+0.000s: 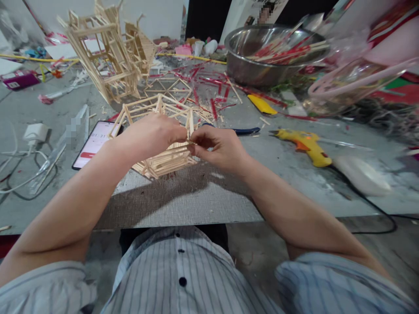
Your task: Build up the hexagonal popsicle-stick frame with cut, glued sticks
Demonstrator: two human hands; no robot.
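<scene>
A small open framework of thin wooden sticks (166,160) rests on the grey table in front of me. My left hand (157,131) reaches over its near left side, fingers closed in a pinch at a front corner. From the right, my right hand (221,146) meets it there, thumb and fingertips pressed on a wooden stick at that corner. The fingertips of both hands nearly touch, and the left fingertips are partly hidden. Just behind my right hand lies a pair of blue-handled pliers (247,131).
A tall stick structure (108,65) stands behind on the left. A phone (90,146) lies left of the framework. To the right are a yellow glue gun (306,144) with a black cord, a yellow-handled tool (262,104), and a steel basin (242,72). Red scraps (214,109) litter the back.
</scene>
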